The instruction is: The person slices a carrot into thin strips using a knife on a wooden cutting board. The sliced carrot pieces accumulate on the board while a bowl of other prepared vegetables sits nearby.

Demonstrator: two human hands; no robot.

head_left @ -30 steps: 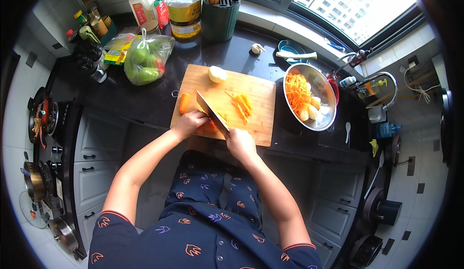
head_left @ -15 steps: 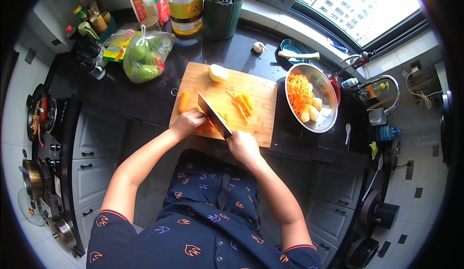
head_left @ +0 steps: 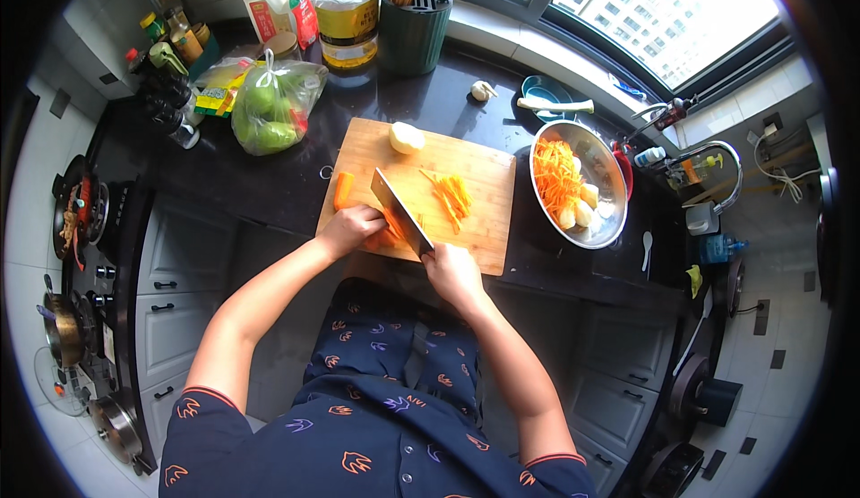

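Smooth wood on the cutting board (head_left: 491,207), a metal knife (head_left: 399,207) over it! Right of the board gleams a polished metal bowl (head_left: 604,165); under the board, glossy tabletop (head_left: 410,97); left of the board, a thin see-through plastic bag (head_left: 279,108).

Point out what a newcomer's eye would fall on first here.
Probably the large knife over the wooden board, held in the right hand, with the left hand at orange carrot slices beside the blade. Next, the metal bowl right of the board, heaped with orange shreds. Then the bright window at upper right.
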